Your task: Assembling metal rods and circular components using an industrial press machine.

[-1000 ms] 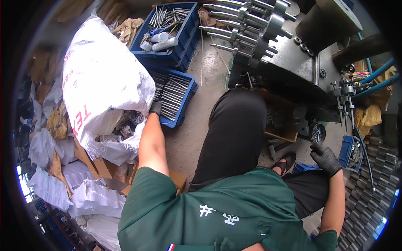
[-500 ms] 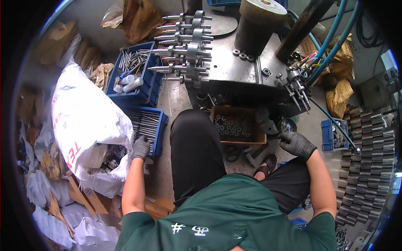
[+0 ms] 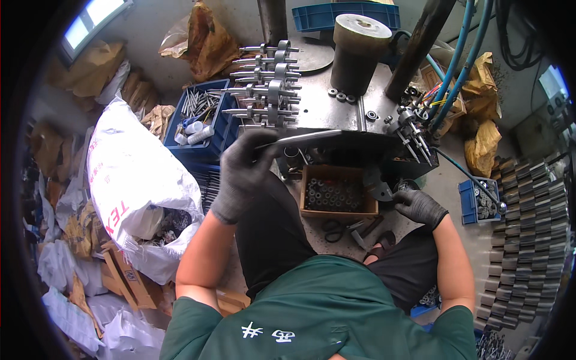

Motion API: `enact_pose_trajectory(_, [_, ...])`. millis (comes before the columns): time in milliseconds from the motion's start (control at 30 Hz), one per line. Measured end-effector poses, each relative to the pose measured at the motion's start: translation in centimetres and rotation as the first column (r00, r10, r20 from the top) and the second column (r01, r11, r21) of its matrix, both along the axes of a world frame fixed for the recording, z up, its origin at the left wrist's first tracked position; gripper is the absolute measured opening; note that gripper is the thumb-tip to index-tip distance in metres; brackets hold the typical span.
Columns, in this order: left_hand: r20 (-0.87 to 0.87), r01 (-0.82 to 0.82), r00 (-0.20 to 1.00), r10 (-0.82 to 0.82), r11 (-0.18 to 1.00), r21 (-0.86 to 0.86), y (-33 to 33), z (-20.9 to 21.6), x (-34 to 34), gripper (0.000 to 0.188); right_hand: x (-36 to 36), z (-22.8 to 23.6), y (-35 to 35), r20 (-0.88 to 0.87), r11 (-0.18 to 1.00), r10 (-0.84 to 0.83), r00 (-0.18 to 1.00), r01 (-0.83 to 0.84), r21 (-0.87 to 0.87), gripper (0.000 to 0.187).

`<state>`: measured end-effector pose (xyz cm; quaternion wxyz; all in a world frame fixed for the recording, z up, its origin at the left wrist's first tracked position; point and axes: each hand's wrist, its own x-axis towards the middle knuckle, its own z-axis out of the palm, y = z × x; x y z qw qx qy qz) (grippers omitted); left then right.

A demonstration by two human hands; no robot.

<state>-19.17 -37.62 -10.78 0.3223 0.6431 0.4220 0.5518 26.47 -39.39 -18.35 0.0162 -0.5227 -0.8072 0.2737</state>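
The gloved left hand is raised with its fingers pinched on one end of a long thin metal rod, held level just in front of the grey machine, apparently so it lines up with the row of spindles. The gloved right hand sits low beside the wooden box of small metal rings, fingers curled near a dark part; what they grip I cannot tell. Blue crates of rods stand within left reach.
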Motion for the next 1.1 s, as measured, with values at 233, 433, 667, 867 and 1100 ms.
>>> enact_pose_trajectory(233, [0.107, 0.056, 0.993, -0.058, 0.998, 0.022, 11.4, -2.1, 10.5, 0.025, -0.2, -0.7, 0.6, 0.018, 0.997, -0.042, 0.999, 0.043, -0.056, 0.036])
enact_pose_trajectory(433, [0.257, -0.030, 0.966, 0.030, 1.000, -0.007, 15.6, -6.1, 11.5, 0.023, -1.7, -0.3, 1.6, -0.034, 0.999, 0.024, 0.999, -0.026, -0.040, 0.033])
enact_pose_trajectory(667, [0.008, -0.161, 0.987, 0.161, 0.987, -0.002, 18.1, -7.1, 13.0, 0.025, -8.6, 3.8, 9.0, 0.030, 0.807, 0.154, 0.988, -0.143, 0.572, 0.031])
enact_pose_trajectory(867, [-0.230, -0.177, 0.963, 0.143, 0.975, -0.137, 18.6, -9.0, 13.4, 0.025, -13.1, 2.8, 18.2, 0.231, 0.689, 0.062, 0.971, -0.209, 0.694, 0.036])
enact_pose_trajectory(1100, [-0.225, -0.181, 0.965, 0.137, 0.966, -0.187, 17.8, -8.6, 13.3, 0.025, -15.3, 0.1, 22.4, 0.342, 0.729, -0.104, 0.934, -0.162, 0.665, 0.035])
